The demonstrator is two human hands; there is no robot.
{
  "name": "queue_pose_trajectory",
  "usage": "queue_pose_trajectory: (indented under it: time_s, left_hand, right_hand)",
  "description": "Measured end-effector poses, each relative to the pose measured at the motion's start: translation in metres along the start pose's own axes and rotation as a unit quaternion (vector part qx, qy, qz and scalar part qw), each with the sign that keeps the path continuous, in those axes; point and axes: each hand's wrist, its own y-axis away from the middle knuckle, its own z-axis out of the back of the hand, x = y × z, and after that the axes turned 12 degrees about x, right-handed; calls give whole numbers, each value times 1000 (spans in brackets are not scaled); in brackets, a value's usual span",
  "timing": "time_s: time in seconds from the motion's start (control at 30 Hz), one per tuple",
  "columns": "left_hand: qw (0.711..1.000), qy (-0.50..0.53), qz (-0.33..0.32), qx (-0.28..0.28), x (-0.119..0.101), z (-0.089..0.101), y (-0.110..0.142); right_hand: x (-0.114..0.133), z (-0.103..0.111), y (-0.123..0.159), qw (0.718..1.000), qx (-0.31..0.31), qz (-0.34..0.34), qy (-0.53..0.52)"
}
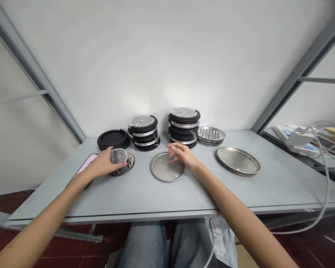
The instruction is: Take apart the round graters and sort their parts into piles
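Note:
My left hand (101,164) grips a small perforated metal disc (118,155) by its edge, thumb on the near side and fingers on the far side. It is held over another round metal piece (130,163), partly covered, that lies on the table. Loosely bent and apart, the fingers of my right hand (182,154) hover at the far right part of a shallow round metal plate (166,169). Nothing shows in that hand; whether a fingertip touches the plate I cannot tell. A phone (85,164) with a lit screen lies partly under my left wrist.
Behind are black rings (111,138) and two stacks of perforated discs with black rims, a shorter stack (142,130) and a taller stack (184,124). Slotted metal discs (210,134) and stacked metal plates (237,160) lie to the right. White cables (327,186) hang past the table's right side.

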Motion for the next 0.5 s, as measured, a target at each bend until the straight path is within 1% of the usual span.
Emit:
queue_pose_trajectory:
  time_s: [0.07, 0.17, 0.33, 0.5]
  left_hand:
    - [1000, -12, -12, 16, 2, -4, -6]
    - [999, -20, -26, 13, 5, -13, -14]
    - [999, -11, -35, 5, 9, -25, -22]
    - [1000, 5, -27, -4, 11, -29, -24]
  right_hand:
    - [0, 1, 0, 1000, 18, -3, -12]
    - [-3, 3, 0, 999, 30, -12, -26]
    - [-8, 2, -2, 1000, -3, -9, -3]
    - [-8, 2, -3, 1000, -12, -10, -18]
